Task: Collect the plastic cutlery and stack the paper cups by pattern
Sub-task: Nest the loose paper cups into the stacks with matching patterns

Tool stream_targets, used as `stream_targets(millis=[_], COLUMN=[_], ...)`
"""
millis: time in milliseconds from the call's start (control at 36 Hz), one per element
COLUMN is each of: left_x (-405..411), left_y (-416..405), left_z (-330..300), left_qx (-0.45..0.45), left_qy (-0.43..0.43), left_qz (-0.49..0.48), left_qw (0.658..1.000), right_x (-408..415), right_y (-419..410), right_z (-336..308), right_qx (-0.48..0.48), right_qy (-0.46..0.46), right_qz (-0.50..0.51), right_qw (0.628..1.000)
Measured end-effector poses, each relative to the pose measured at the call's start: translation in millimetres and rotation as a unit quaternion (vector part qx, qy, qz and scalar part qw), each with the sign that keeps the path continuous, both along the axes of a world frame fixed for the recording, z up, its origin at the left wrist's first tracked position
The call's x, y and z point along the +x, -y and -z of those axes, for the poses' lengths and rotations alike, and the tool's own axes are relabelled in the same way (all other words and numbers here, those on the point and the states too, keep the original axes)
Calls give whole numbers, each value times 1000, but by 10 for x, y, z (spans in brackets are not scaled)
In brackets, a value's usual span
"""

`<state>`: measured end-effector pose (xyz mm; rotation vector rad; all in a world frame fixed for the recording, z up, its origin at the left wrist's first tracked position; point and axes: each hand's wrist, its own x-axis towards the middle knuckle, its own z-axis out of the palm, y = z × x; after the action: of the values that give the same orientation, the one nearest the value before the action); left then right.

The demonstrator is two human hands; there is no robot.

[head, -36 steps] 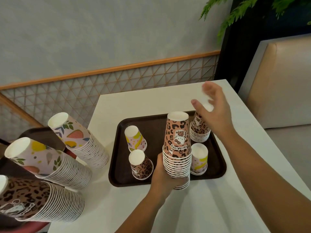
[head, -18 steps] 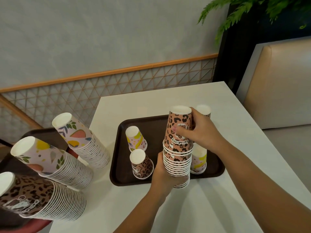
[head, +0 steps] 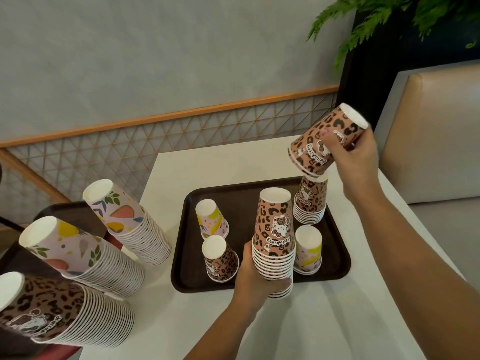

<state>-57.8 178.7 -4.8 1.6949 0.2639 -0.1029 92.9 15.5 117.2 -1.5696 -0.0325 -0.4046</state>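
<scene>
Leopard cup (head: 327, 141) in raised right hand (head: 353, 157)

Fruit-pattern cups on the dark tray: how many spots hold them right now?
2. One fruit-pattern cup stands upside down at the tray's back left; the other stands front right, beside the leopard stack. It may be more than one cup nested.

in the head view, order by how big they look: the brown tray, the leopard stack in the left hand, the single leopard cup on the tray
1. brown tray
2. leopard stack held by the left hand
3. single leopard cup
</scene>
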Motion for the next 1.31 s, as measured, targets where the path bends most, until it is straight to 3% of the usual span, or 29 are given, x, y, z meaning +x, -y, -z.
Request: stream_targets(millis=[111,333,444,556,639,722,806,1167,1306], left_x=[24,54,61,64,61,58,49,-24,-40], left_y=[-8,-13,1,-7,-3,11,26,78,76], left_z=[38,52,34,41,51,51,32,-81,-111], left_qx=[2,-14,-22,-25,-22,-23,-16,-12,-4], left_qy=[-1,7,13,17,21,23,27,27,5], left_qz=[-6,-4,-6,-7,-12,-15,-14,-15,-11], left_qw=[1000,1000,1000,1000,999,999,999,999,1000], right_x=[140,138,-2,-257,-437,-563,-641,-675,-617], right_y=[58,36,-35,-150,-235,-292,-337,-358,-329], right_z=[105,384,310,193,200,300,393,298,203], right_qx=[-103,-220,-236,-175,-213,-268,-281,-247,-178], right_qy=[33,-6,37,43,-17,-63,-80,-66,-80], right_qz=[46,-12,5,-144,-266,-327,-332,-257,-203], right_qw=[993,975,971,973,940,904,897,932,959])
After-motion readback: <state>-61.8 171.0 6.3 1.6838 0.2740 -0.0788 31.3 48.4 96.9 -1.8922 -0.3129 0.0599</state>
